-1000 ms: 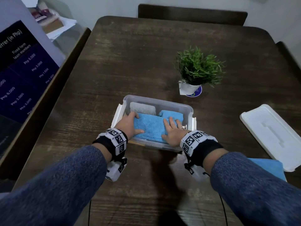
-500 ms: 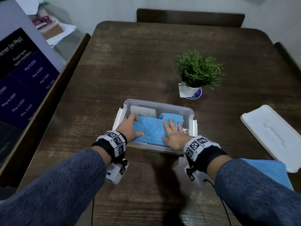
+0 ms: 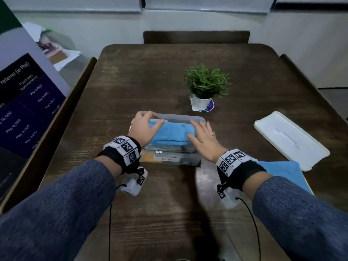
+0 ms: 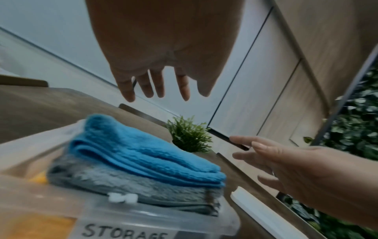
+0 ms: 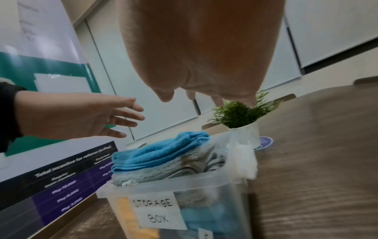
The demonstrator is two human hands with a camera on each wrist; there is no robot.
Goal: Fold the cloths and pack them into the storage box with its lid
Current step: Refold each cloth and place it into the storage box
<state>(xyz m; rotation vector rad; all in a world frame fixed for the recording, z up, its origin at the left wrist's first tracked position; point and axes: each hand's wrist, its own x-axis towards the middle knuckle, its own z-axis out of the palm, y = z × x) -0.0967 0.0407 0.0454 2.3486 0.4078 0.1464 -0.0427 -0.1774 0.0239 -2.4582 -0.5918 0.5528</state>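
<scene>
The clear storage box (image 3: 180, 160) (image 5: 204, 190) with its "STORAGE BOX" label stands mid-table. A folded blue cloth (image 3: 169, 133) (image 4: 143, 155) (image 5: 157, 153) tops the stack and rises above the rim, with a grey cloth (image 4: 122, 182) under it. My left hand (image 3: 146, 122) (image 4: 155, 87) hovers over the box's left end, fingers straight, holding nothing. My right hand (image 3: 201, 136) (image 5: 204, 95) hovers over the right end, fingers spread, also holding nothing. The white lid (image 3: 290, 140) lies on the table to the right.
Another blue cloth (image 3: 282, 172) lies flat at the right, partly under the lid's near edge. A small potted plant (image 3: 206, 85) stands just behind the box. A poster board (image 3: 28, 110) leans along the table's left side. Dark chairs sit at the far and right edges.
Both hands lifted off the blue cloth they were pressing into the box and now hover above it with fingers spread. The blue cloth sits higher than the rim.
</scene>
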